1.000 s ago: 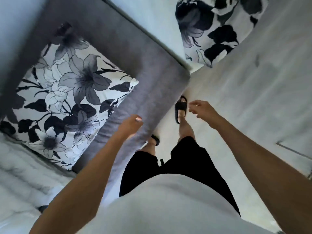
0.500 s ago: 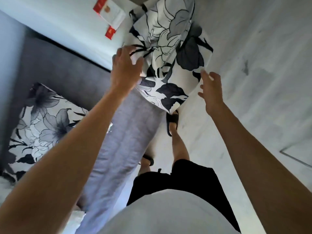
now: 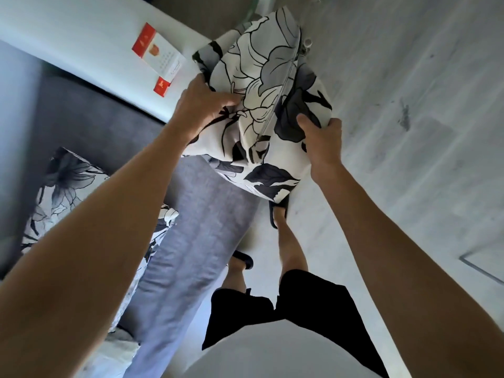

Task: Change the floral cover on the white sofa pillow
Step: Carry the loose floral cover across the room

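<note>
Standing at the outer edge of the grey sofa (image 3: 196,241), holding the floral pillow (image 3: 261,105) up in the air over the sofa's front corner and the pale floor (image 3: 409,186), carried by nothing but the two hands. Gripping with the left hand (image 3: 201,110), fingers curled into the cover's fabric on the near left side, bunching it. Gripping with the right hand (image 3: 321,140) on the lower right side, thumb pressed onto a dark petal, fingers wrapped out of sight behind. Showing a zip line (image 3: 283,85) running down the middle of the cover, seemingly closed, with what looks like a pull at the top end, too small to be sure. Judging the step as getting the pillow in hand before unzipping. Advising: keeping one hand clamped on the cushion body, walking the other up along the zip to the pull, holding the seam taut so the slider runs without snagging fabric. Leaving a second floral pillow (image 3: 90,214) lying on the sofa seat towards its back left. Noting a red and white box (image 3: 161,58) on the white surface (image 3: 81,31) beyond the sofa, well apart from the work.
</note>
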